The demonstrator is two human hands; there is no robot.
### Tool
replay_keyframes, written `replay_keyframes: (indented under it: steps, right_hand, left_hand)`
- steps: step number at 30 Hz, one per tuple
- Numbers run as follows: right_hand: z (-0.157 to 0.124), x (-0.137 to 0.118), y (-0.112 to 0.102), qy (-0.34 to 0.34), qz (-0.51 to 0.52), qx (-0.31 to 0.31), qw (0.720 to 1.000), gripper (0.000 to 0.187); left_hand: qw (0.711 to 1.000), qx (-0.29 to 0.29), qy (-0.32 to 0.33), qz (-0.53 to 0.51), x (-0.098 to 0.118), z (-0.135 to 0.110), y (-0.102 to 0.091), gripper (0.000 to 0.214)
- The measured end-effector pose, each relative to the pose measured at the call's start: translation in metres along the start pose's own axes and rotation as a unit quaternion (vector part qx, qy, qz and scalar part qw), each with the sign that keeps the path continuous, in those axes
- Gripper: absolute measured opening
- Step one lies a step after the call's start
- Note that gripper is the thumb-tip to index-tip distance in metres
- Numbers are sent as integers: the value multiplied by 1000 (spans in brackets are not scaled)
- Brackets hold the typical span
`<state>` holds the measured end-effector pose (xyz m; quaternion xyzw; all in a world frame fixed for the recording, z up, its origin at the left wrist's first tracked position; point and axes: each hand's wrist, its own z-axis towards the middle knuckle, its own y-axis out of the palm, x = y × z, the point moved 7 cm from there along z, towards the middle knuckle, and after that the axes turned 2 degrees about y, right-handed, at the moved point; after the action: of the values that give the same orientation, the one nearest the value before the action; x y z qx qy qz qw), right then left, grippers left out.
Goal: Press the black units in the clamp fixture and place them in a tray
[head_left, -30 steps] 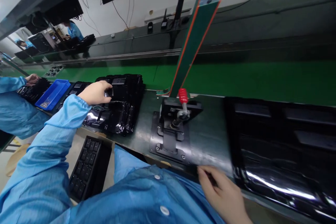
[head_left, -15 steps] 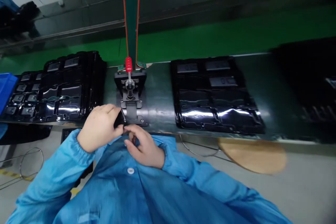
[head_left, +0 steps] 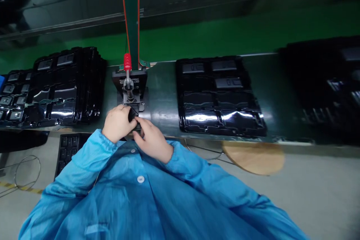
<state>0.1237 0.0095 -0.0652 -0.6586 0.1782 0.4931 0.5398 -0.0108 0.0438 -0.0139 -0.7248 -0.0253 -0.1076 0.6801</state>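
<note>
Both hands seat a small black part at the clamp fixture.

The left hand [head_left: 118, 123] and right hand [head_left: 152, 143] pinch the small black part [head_left: 132, 114] between fingertips at the near edge of the toggle clamp fixture [head_left: 129, 87], between two black trays [head_left: 219, 95]. It seems mid-placement; the next move likely calls for squaring it under the red-handled lever [head_left: 127, 62].

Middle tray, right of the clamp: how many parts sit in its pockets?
3 in the middle tray: two across the far row, one behind them on the right. Glare may hide others.
</note>
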Motion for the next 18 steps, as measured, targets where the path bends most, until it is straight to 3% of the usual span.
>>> replay_keyframes:
  steps: [9,18]
  right_hand:
    - [26,8,-8,29,-31,-10,999,42]
    - [35,5,-6,43,-123,-67,989,60]
  left_hand:
    - [994,52,23,-95,-17,-2,17,35]
    - [977,58,44,-201,-31,-18,22,43]
